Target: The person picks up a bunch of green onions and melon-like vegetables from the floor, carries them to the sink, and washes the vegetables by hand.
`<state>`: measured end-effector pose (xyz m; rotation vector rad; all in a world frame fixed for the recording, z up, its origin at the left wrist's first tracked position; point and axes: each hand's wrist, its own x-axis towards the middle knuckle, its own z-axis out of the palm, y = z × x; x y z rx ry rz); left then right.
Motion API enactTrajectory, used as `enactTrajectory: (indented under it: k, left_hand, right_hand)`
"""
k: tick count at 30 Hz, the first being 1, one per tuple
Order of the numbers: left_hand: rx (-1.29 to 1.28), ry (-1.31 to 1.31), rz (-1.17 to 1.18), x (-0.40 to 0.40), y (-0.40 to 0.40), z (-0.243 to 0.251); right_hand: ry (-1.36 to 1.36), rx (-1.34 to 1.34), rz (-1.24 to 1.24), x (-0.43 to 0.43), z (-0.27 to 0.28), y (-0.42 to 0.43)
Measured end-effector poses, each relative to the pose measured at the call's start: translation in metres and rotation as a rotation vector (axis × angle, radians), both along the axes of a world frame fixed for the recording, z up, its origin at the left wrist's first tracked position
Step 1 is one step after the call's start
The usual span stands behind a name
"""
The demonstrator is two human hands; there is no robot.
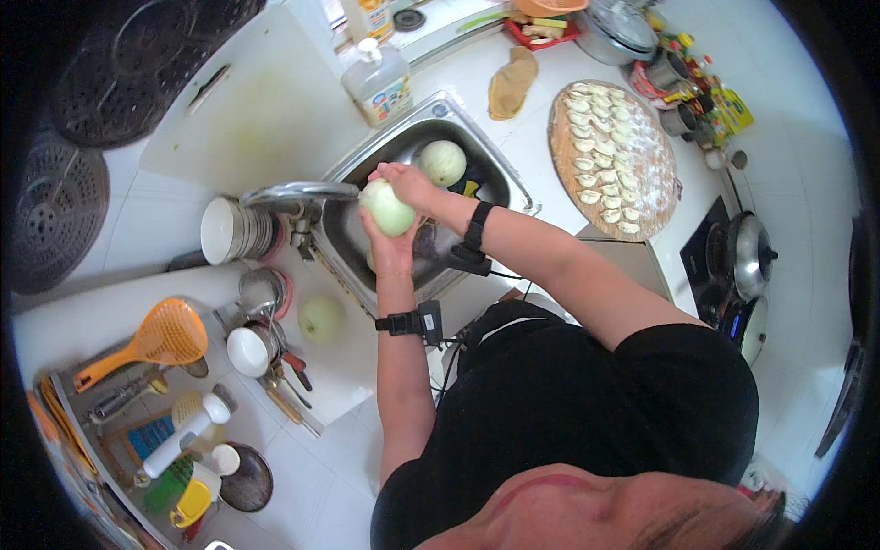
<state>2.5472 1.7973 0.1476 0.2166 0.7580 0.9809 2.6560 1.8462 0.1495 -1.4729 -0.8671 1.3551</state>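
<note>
My left hand (390, 244) supports a round pale green melon (389, 210) from below, fingers spread around its sides. Over the top of the same melon curls my right hand (407, 184), with a small pink item (375, 173) at its fingertips, mostly hidden. Both hands are above the stainless steel sink (344, 227), beside the end of the chrome faucet (302, 192). A second pale melon (443, 163) sits in the far part of the basin, near something dark and yellow. Part of another pale round thing shows behind my left wrist.
Another melon (321, 320) lies on the counter left of the sink, near stacked white bowls (230, 230) and utensils. A pump bottle (378, 86) stands behind the sink. On the right, a round wooden board (653, 185) holds several dumplings. A lidded pan (751, 256) stands farther right.
</note>
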Motion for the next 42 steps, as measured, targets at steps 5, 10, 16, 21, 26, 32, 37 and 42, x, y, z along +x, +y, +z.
enactTrajectory:
  k: [5, 10, 16, 21, 26, 32, 37, 42]
  left_hand:
    - [0.514, 0.332, -0.256, -0.003, 0.007, 0.001]
    - [0.931, 0.695, -0.078, -0.053, -0.003, -0.027]
    - [-0.249, -0.097, -0.198, -0.03, 0.01, -0.02]
    - [-0.03, 0.055, -0.188, -0.019, 0.002, 0.011]
    - [0.318, 0.613, -0.249, -0.002, 0.0, 0.009]
    - [0.728, 0.877, -0.308, -0.058, -0.001, 0.029]
    - [0.963, 0.96, -0.427, -0.056, -0.024, 0.016]
    - [-0.213, -0.01, -0.208, -0.033, 0.0, 0.027]
  right_hand:
    - [-0.259, 0.528, -0.049, -0.01, -0.023, -0.018]
    - [-0.577, 0.824, 0.336, -0.015, 0.028, -0.045]
    - [-0.743, 0.703, 0.17, 0.003, 0.044, -0.061]
    - [-0.465, 0.291, -0.029, -0.001, 0.047, -0.053]
    - [-0.402, 0.108, -0.143, 0.017, 0.017, -0.052]
    - [-0.572, 0.369, 0.117, -0.032, 0.027, -0.054]
    - [-0.668, 1.07, 0.274, 0.009, 0.023, -0.05]
    - [-0.527, 0.447, 0.222, 0.005, 0.04, -0.052]
